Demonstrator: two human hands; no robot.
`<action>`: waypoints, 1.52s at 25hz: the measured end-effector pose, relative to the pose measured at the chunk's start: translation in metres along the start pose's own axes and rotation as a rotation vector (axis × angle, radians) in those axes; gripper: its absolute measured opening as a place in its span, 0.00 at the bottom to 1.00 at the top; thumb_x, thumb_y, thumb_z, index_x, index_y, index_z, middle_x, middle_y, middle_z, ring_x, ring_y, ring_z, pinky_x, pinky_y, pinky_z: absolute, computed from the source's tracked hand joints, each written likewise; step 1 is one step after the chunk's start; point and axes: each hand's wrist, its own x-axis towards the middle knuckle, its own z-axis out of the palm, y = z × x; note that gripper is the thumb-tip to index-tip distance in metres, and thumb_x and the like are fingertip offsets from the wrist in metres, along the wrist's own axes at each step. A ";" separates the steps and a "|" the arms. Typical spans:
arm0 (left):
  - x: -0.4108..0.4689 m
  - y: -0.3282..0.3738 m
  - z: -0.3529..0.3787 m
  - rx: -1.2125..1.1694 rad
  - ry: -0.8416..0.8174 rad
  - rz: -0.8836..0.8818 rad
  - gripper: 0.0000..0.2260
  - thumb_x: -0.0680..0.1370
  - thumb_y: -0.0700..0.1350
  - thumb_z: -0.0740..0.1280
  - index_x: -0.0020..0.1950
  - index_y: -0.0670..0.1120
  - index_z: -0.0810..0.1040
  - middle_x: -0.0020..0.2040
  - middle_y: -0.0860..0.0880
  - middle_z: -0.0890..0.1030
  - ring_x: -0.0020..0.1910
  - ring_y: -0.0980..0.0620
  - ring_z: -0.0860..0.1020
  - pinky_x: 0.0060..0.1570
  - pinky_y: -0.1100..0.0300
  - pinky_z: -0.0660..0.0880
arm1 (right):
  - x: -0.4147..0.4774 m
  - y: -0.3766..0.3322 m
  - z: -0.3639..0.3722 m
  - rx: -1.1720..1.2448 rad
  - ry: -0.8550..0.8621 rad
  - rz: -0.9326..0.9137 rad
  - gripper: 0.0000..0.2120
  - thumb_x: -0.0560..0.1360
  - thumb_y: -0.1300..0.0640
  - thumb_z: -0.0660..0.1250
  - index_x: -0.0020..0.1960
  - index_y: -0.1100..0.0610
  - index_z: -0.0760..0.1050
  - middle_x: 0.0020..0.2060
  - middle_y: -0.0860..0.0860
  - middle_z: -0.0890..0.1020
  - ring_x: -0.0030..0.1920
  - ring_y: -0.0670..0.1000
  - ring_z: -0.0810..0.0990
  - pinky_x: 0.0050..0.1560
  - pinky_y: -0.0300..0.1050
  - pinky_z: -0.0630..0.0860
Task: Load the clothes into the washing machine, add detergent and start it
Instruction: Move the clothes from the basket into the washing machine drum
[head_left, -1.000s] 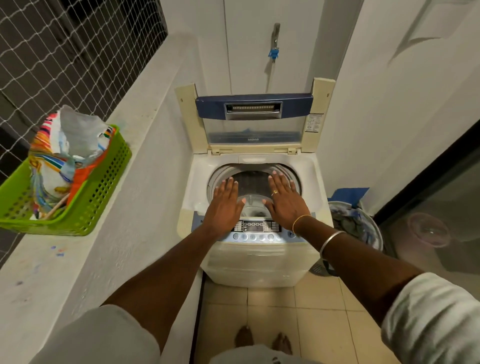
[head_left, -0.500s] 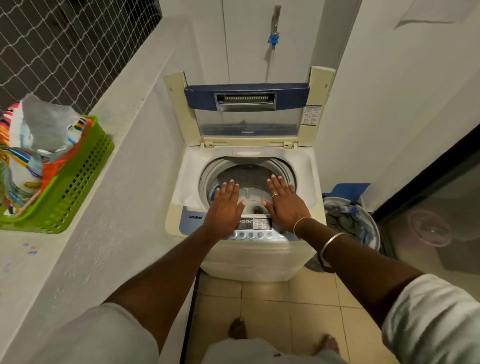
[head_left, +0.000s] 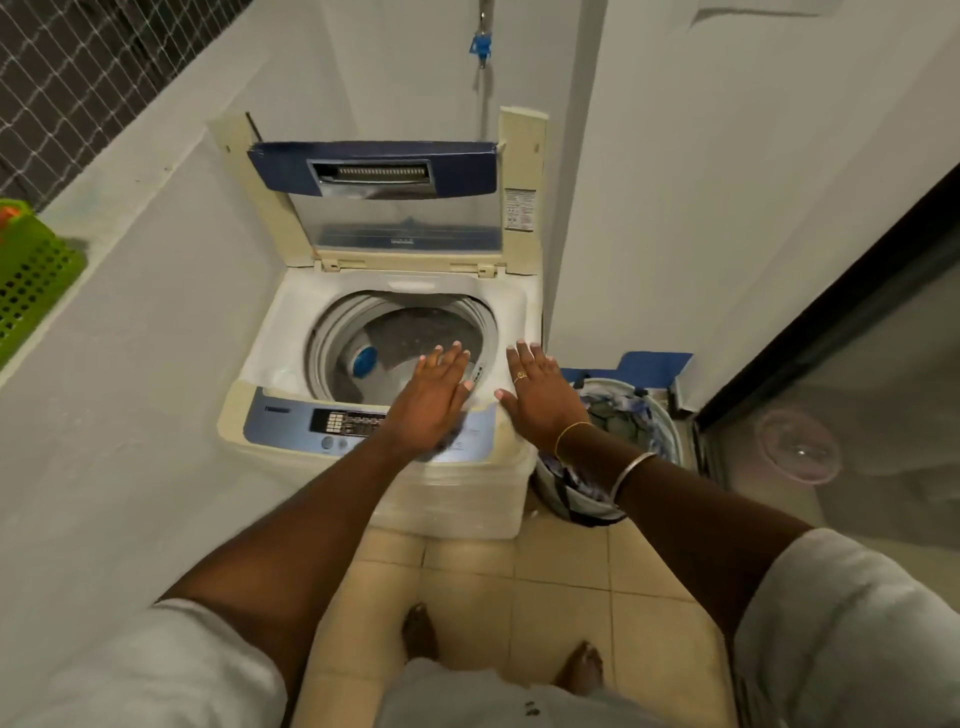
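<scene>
A top-loading washing machine (head_left: 270, 374) stands ahead with its folding lid (head_left: 374, 176) raised upright. Its drum (head_left: 410, 332) looks empty of clothes, showing a blue disc on the inner wall. My left hand (head_left: 434, 395) hovers flat over the right part of the control panel (head_left: 348, 421), fingers apart and holding nothing. My right hand (head_left: 540, 395) is spread open beside the machine's right front corner, above a round laundry basket (head_left: 665, 415) of blue and white clothes on the floor.
A low white wall (head_left: 130, 322) runs along the left with a green plastic basket (head_left: 31, 275) on its ledge. A tap (head_left: 483, 41) is on the back wall. A dark glass door (head_left: 841, 395) is at right. My bare feet stand on beige tiles (head_left: 561, 571).
Both hands have shifted right, off the middle of the control panel; the right hand now reaches past the machine's corner above the clothes basket. The view has swung right and the green basket is mostly out of frame.
</scene>
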 end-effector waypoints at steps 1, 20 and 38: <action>0.005 0.014 0.001 -0.012 -0.006 0.012 0.24 0.86 0.53 0.49 0.81 0.46 0.54 0.81 0.47 0.53 0.81 0.46 0.50 0.79 0.50 0.47 | -0.004 0.011 0.000 0.009 -0.005 0.013 0.33 0.83 0.43 0.50 0.80 0.58 0.43 0.80 0.57 0.46 0.80 0.57 0.44 0.79 0.56 0.47; 0.191 0.123 0.182 0.064 -0.460 0.028 0.25 0.79 0.42 0.66 0.74 0.38 0.65 0.72 0.37 0.69 0.71 0.38 0.68 0.71 0.48 0.64 | 0.032 0.214 0.093 0.111 -0.117 0.292 0.32 0.83 0.49 0.56 0.80 0.60 0.48 0.79 0.59 0.51 0.79 0.59 0.47 0.78 0.54 0.49; 0.250 0.100 0.501 -0.019 -0.712 -0.380 0.41 0.77 0.57 0.67 0.82 0.50 0.45 0.79 0.38 0.53 0.77 0.33 0.55 0.74 0.37 0.55 | 0.119 0.388 0.335 0.113 -0.368 0.281 0.21 0.82 0.51 0.59 0.72 0.57 0.68 0.69 0.59 0.71 0.65 0.60 0.75 0.66 0.54 0.70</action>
